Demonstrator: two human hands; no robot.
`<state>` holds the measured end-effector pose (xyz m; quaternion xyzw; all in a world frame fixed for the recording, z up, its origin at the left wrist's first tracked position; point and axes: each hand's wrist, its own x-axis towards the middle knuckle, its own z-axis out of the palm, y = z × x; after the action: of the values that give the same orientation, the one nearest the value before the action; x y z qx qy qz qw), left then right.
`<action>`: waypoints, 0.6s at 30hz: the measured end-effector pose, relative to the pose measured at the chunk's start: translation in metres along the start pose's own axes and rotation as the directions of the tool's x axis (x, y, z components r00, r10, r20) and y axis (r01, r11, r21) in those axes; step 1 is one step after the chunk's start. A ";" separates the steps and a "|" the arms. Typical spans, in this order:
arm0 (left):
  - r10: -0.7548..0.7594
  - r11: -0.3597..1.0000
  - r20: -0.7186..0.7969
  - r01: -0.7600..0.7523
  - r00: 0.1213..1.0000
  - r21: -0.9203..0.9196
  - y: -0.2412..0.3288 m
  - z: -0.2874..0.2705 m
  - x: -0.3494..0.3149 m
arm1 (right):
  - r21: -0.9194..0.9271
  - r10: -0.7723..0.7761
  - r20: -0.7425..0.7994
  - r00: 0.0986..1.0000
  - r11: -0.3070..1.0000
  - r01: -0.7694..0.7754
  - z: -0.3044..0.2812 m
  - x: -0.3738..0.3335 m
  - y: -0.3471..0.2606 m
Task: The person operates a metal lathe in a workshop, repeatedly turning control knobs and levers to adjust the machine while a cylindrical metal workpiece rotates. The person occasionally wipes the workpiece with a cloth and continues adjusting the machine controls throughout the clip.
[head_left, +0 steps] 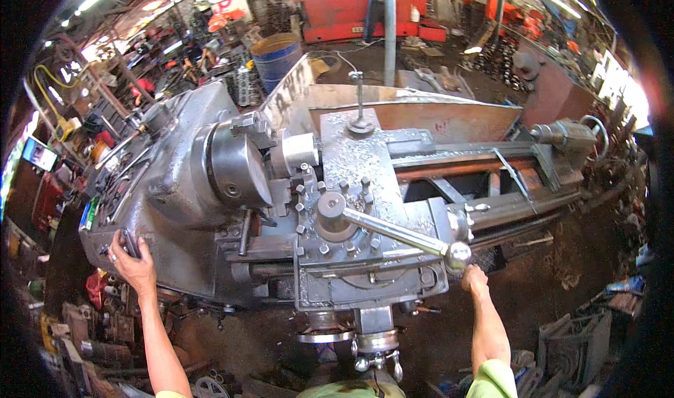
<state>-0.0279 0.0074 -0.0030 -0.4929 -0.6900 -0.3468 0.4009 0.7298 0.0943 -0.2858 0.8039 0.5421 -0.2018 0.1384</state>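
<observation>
A large metal lathe fills the middle. At the left end of its headstock my left hand is curled round a dark metal piece, perhaps a lever. My right hand is closed just below the shiny ball of the tool post handle; what it grips is hidden. The chuck holds a bright cylindrical workpiece. Right of the workpiece stands the square tool post with several bolts. Metal chips lie over the carriage.
The tailstock sits at the bed's far right. A handwheel and a crank stick out toward me. Tools lie on the headstock. Behind stand a metal sheet guard, a blue drum and a post.
</observation>
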 end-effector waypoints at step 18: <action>0.033 0.999 0.005 -0.033 0.999 0.028 0.001 0.000 -0.001 | 0.643 0.172 -0.019 0.985 0.757 -0.120 0.136 -0.121 0.033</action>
<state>-0.0271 0.0071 -0.0035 -0.4992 -0.6874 -0.3296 0.4119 0.6966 -0.0767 -0.3483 0.8497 0.3817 -0.3319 -0.1488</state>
